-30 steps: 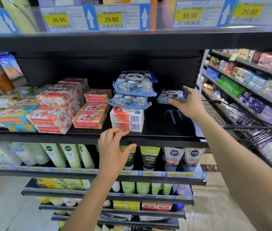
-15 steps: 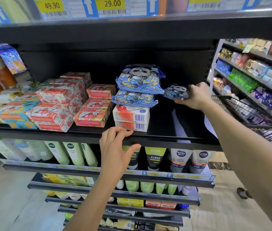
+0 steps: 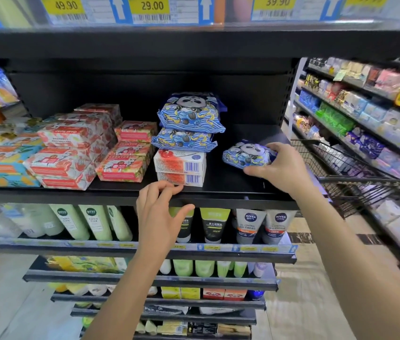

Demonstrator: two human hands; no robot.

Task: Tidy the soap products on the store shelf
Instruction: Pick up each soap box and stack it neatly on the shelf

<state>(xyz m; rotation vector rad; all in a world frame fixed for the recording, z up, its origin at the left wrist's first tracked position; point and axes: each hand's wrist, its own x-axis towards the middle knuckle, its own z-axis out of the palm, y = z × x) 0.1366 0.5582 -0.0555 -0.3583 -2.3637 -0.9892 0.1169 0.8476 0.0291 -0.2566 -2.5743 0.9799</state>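
- On the black shelf [image 3: 230, 190], head view: right hand [image 3: 283, 170] closed around a blue panda soap pack [image 3: 245, 154], right of the white boxes [image 3: 180, 168].
- Two more panda packs [image 3: 189, 119] stacked atop those boxes.
- Left hand [image 3: 161, 217] empty, fingers loosely spread, fingertips at the shelf's front edge.

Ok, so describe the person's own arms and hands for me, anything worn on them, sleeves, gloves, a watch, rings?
Both arms are bare up to the frame edge, with no sleeve in view. The left hand and the right hand wear no gloves. No watch, bracelet or ring shows on either wrist or on the visible fingers. Nails look short and unpainted.
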